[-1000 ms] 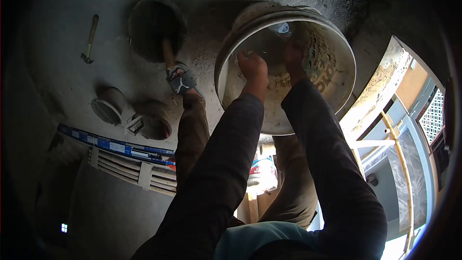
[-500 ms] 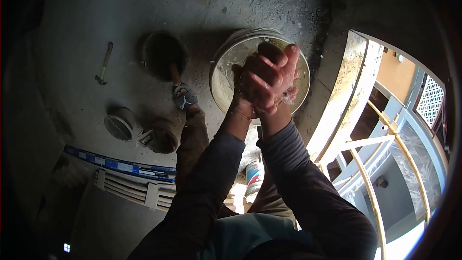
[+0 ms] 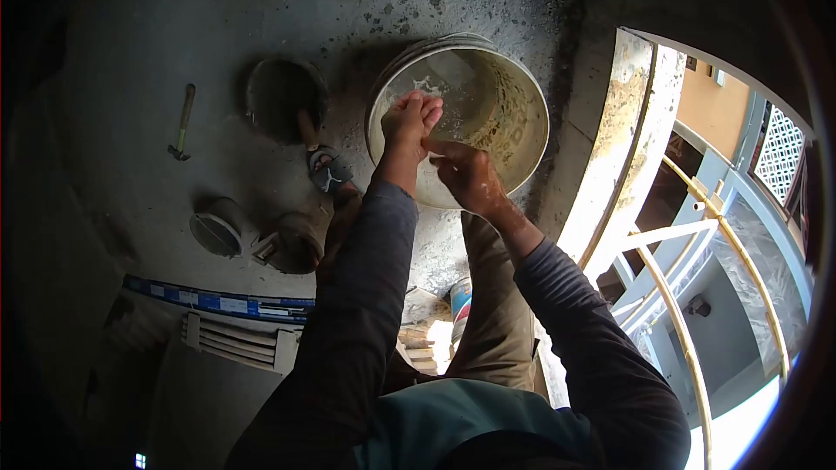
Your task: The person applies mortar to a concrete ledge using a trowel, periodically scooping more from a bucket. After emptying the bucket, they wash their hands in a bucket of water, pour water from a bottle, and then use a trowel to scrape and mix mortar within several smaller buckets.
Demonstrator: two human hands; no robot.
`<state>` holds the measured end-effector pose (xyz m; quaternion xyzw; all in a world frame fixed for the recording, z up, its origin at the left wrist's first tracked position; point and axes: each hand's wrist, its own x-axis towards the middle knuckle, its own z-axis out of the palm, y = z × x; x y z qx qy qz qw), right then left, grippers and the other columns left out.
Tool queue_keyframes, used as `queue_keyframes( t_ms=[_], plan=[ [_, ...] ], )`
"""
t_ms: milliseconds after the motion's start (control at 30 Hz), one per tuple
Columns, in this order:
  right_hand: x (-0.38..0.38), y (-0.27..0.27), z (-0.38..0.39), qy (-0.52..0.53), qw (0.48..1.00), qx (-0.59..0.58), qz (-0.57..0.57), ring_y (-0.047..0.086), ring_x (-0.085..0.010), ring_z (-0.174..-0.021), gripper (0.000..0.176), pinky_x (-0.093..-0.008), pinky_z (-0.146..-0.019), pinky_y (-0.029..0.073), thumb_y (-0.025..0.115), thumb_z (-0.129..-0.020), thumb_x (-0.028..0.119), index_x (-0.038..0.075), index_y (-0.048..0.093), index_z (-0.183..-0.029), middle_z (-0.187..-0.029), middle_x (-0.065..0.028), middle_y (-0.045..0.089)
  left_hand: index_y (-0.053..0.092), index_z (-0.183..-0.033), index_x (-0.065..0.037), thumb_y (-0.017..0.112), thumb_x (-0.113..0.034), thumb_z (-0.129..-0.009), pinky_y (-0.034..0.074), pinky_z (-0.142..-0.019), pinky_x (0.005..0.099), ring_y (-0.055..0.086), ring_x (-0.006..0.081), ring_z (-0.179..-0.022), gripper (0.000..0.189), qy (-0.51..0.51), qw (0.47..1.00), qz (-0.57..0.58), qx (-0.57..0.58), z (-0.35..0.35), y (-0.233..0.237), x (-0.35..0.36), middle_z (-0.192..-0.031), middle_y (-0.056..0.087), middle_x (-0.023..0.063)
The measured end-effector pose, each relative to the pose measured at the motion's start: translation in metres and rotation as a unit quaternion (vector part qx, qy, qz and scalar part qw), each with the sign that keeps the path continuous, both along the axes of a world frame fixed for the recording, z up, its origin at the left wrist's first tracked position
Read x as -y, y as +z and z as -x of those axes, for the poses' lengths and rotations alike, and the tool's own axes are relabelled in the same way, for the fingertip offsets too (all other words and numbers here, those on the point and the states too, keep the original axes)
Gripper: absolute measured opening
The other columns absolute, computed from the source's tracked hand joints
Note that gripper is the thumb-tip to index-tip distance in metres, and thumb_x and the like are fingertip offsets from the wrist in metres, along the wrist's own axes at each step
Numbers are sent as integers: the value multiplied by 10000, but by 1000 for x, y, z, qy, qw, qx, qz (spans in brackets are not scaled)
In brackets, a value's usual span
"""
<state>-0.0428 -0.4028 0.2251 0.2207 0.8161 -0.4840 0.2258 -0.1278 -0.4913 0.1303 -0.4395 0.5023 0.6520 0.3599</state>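
A large pale bucket (image 3: 533, 78) holds cloudy water, and splashes show inside it. Over its near left part is my left hand (image 3: 409, 119), wet, with the fingers curled in and nothing visible in them. My right hand (image 3: 473, 179) hangs over the bucket's near edge. One of its fingers stretches across to my left hand near the wrist, while the others are bent. Wet marks shine on the back of the right hand and wrist. Both dark sleeves reach down toward the wrists.
On the concrete floor lie a hammer (image 3: 184, 122) and a dark round pan (image 3: 283, 91); two smaller containers, one a bucket (image 3: 218, 231), stand nearer. My sandalled foot (image 3: 329, 171) is beside the pan. A paint can (image 3: 460, 298) stands between my legs. Bamboo poles (image 3: 675, 339) cross the opening at right.
My clasped hands have come apart and moved lower and nearer to me. The right hand now reaches one finger to the left hand, and more of the bucket's inside shows.
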Motion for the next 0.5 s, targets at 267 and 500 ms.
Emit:
queue_keyframes(
  t_ms=[267, 500],
  plan=[
    [-45, -299, -54, -3, 922, -125, -367, 644, -255, -710, 231, -406, -669, 507, 512, -890, 220, 50, 664, -924, -789, -140, 661, 649, -1113, -141, 654, -281, -866, 465, -853, 469, 580, 372, -1035, 284, -692, 548, 330, -337, -34, -61, 21, -1082, 619, 155],
    [-30, -180, -9, -304, 839, 216, 397, 628, -180, -577, 314, -342, -533, 519, 539, -942, 311, 14, 617, -879, -703, -92, 625, 648, -1153, -151, 550, -270, -878, 291, -1069, 534, 338, 424, -1323, 315, -835, 334, 305, -313, -36, -79, 26, -1313, 505, 176]
  ],
)
